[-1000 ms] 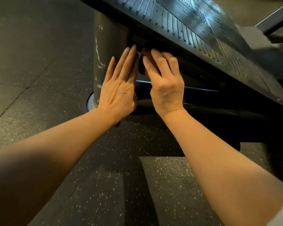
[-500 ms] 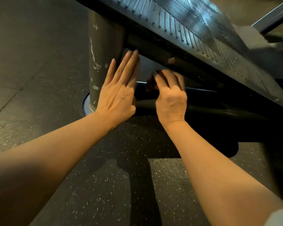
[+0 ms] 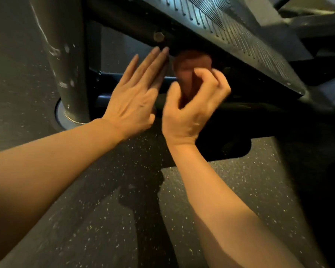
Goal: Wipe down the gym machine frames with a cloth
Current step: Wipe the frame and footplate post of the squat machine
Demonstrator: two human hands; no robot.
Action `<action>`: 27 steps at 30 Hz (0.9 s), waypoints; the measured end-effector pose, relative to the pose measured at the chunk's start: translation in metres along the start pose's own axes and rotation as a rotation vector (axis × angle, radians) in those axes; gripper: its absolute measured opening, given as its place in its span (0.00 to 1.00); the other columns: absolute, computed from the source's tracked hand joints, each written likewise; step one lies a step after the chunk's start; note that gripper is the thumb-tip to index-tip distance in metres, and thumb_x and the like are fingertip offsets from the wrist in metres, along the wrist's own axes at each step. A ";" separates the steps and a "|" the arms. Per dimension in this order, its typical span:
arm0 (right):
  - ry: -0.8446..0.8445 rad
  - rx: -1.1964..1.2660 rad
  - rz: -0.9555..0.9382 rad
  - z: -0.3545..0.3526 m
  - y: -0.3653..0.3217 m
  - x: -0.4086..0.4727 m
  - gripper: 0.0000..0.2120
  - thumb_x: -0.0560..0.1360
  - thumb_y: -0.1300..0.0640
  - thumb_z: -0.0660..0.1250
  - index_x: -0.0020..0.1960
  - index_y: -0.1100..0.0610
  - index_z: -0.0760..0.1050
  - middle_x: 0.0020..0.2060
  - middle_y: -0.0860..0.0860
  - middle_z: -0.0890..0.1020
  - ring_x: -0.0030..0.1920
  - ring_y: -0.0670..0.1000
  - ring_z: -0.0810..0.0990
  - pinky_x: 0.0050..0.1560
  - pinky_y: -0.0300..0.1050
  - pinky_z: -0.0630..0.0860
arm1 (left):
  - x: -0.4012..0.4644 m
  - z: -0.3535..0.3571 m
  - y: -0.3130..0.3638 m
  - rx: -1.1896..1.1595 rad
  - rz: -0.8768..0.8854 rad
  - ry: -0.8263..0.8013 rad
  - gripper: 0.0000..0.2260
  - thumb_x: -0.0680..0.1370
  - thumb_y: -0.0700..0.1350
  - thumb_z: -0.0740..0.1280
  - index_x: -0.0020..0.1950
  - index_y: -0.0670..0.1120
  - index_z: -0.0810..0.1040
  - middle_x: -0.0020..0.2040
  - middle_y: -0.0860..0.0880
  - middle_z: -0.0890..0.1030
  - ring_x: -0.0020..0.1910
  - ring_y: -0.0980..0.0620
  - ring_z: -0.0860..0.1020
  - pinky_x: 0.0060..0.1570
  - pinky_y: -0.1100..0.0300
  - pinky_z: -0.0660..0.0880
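**Speckled gym floor, hands under the footplate**

Head view: dark rubber floor (image 3: 89, 225) with pale flecks across the near half. Far left, scuffed grey upright post (image 3: 62, 51) standing on a round base. Ribbed black footplate (image 3: 230, 35) slanting from top centre down to the right, a hex bolt (image 3: 159, 37) on the frame bar (image 3: 124, 22) beneath it.

Left hand (image 3: 132, 97) flat, fingers straight and together, tips reaching up to the frame bar just below the bolt; holding nothing.

Right hand (image 3: 190, 105) just beside it, fingers curled around a reddish-brown cloth (image 3: 190, 63), blurred, bunched against the underside of the footplate. Both bare forearms entering from the near edge.
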State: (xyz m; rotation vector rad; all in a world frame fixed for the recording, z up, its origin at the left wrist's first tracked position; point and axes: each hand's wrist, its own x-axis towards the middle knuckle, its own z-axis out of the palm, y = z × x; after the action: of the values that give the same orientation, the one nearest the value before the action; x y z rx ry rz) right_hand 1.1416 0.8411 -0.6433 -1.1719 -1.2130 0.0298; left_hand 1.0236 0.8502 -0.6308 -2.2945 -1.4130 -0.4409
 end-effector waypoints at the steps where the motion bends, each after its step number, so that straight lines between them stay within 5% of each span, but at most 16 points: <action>1: -0.011 0.025 -0.017 0.009 -0.006 0.003 0.16 0.71 0.62 0.68 0.54 0.70 0.77 0.57 0.69 0.72 0.57 0.65 0.73 0.61 0.58 0.71 | 0.000 0.000 -0.002 -0.008 -0.006 0.012 0.39 0.74 0.48 0.67 0.79 0.40 0.51 0.79 0.40 0.50 0.78 0.44 0.48 0.77 0.48 0.46; 4: -0.055 -0.080 -0.131 0.030 0.001 0.011 0.11 0.72 0.68 0.69 0.54 0.65 0.81 0.58 0.68 0.73 0.55 0.65 0.75 0.61 0.52 0.70 | -0.004 0.001 -0.006 0.003 -0.036 -0.022 0.38 0.77 0.50 0.64 0.79 0.41 0.48 0.79 0.39 0.49 0.78 0.45 0.46 0.77 0.47 0.45; 7: -0.006 -0.210 -0.206 0.035 0.027 0.023 0.18 0.67 0.74 0.70 0.53 0.59 0.81 0.58 0.59 0.67 0.56 0.62 0.72 0.61 0.54 0.69 | -0.006 0.002 -0.004 0.031 -0.064 -0.078 0.44 0.72 0.44 0.69 0.79 0.40 0.45 0.79 0.41 0.45 0.78 0.45 0.43 0.77 0.49 0.42; 15: 0.073 -0.213 0.271 0.038 0.004 0.017 0.19 0.65 0.72 0.65 0.55 0.64 0.78 0.57 0.67 0.72 0.56 0.64 0.71 0.55 0.45 0.67 | 0.001 0.002 -0.002 0.012 -0.017 -0.055 0.47 0.70 0.44 0.71 0.79 0.40 0.44 0.79 0.41 0.45 0.78 0.44 0.43 0.76 0.50 0.42; 19: -0.009 -0.236 0.082 0.036 0.011 0.016 0.17 0.69 0.69 0.66 0.57 0.61 0.80 0.56 0.68 0.73 0.56 0.65 0.72 0.58 0.49 0.70 | 0.004 -0.001 -0.009 0.017 0.024 -0.050 0.46 0.70 0.45 0.71 0.79 0.40 0.44 0.79 0.40 0.45 0.78 0.44 0.44 0.77 0.47 0.44; 23: 0.005 -0.154 0.216 0.027 0.026 0.021 0.18 0.73 0.60 0.60 0.63 0.55 0.70 0.61 0.65 0.68 0.60 0.69 0.71 0.61 0.63 0.72 | 0.006 0.002 -0.008 0.033 0.014 -0.070 0.44 0.72 0.48 0.67 0.79 0.41 0.43 0.79 0.41 0.44 0.78 0.44 0.43 0.76 0.47 0.44; 27: 0.012 -0.195 0.153 0.034 0.013 0.015 0.15 0.71 0.69 0.68 0.56 0.61 0.80 0.56 0.67 0.72 0.55 0.64 0.73 0.57 0.51 0.73 | 0.006 0.004 -0.005 0.062 0.032 -0.079 0.45 0.72 0.46 0.68 0.79 0.41 0.43 0.79 0.41 0.44 0.78 0.44 0.42 0.76 0.45 0.44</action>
State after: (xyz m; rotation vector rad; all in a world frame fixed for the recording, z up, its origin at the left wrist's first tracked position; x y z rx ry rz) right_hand 1.1300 0.8782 -0.6460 -1.4319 -1.1321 0.0192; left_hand 1.0223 0.8589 -0.6310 -2.3036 -1.4049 -0.2954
